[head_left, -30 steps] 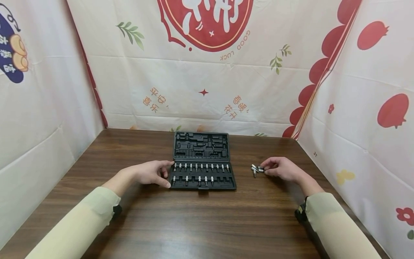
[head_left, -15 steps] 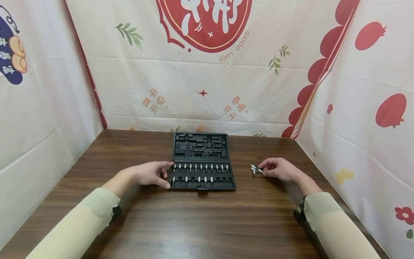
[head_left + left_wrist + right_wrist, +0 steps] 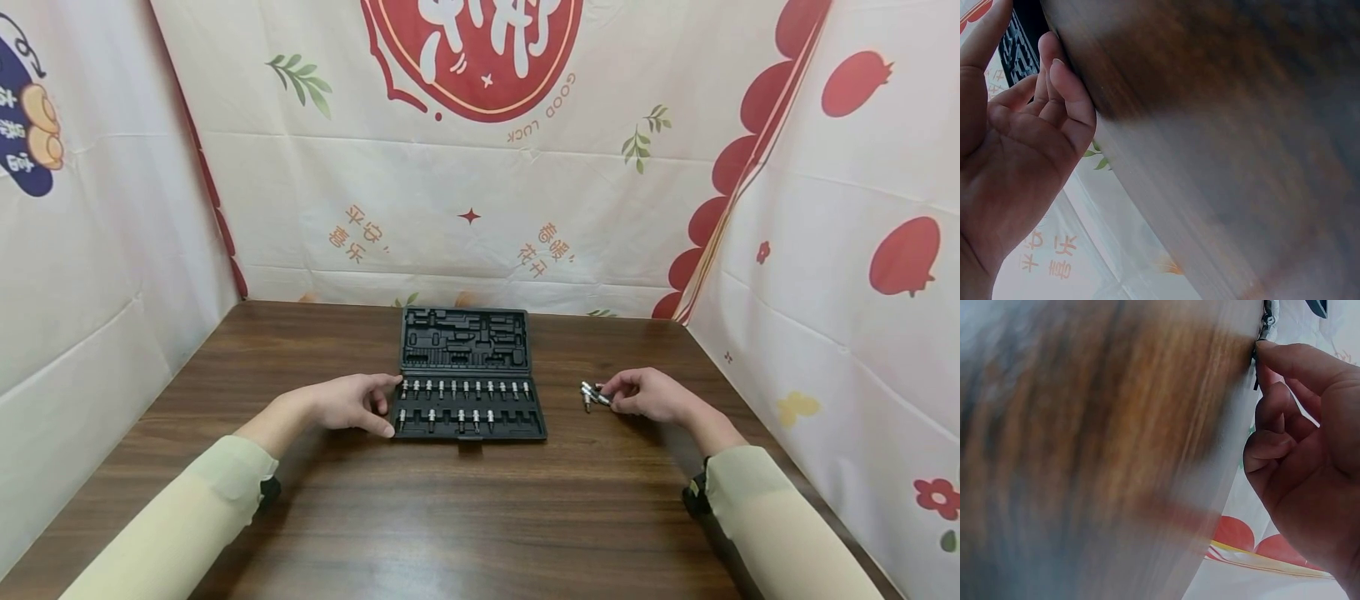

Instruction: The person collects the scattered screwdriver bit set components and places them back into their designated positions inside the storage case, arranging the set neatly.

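Black case (image 3: 472,404) touches the left hand (image 3: 347,403), thumb and forefinger spread; the right hand (image 3: 651,395) pinches a metal bit (image 3: 602,398).

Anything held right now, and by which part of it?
The right grip pinches one loose metal piece, seemingly by its right end; the exact spot is too small to tell. The left grip touches the left side of the case.

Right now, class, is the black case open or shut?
Open: the black case has its lid folded back, exposing rows of metal bits.
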